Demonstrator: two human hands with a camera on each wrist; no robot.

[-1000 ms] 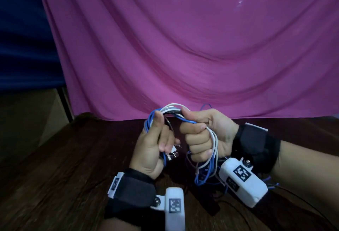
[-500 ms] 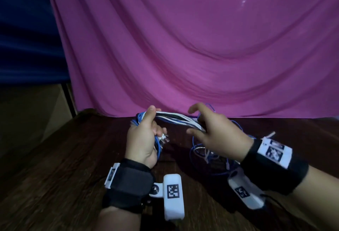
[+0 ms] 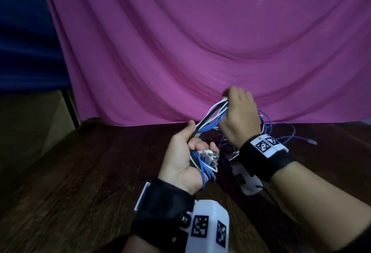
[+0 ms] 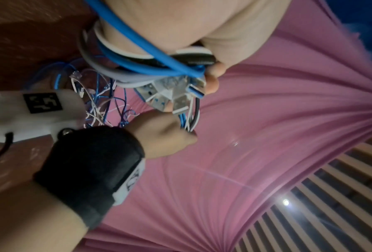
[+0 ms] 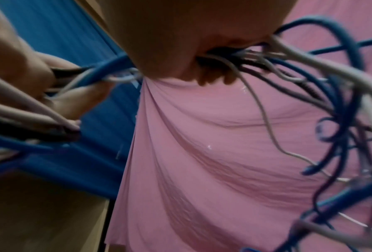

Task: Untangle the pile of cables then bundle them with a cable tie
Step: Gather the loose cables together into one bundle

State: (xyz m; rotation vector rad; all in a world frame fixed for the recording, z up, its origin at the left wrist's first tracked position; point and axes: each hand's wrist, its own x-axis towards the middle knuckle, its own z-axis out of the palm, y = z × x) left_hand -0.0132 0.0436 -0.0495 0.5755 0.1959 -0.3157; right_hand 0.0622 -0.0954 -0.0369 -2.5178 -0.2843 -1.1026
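Hanging across the whole back is a draped magenta cloth backdrop (image 3: 200,48), and below it spreads the dark brown wooden table (image 3: 80,172). Over the table, the bundle of blue, white and black cables (image 3: 212,118) runs taut from seven o'clock up to one o'clock between both hands. The left hand (image 3: 180,162), palm up at the low end, has its fingers curled round the gathered strands, with silver USB plugs (image 4: 170,97) poking out by the fingertips. The right hand (image 3: 239,118), higher, is clamped on the same cables; loose blue loops (image 3: 281,132) trail onto the table at its three o'clock.
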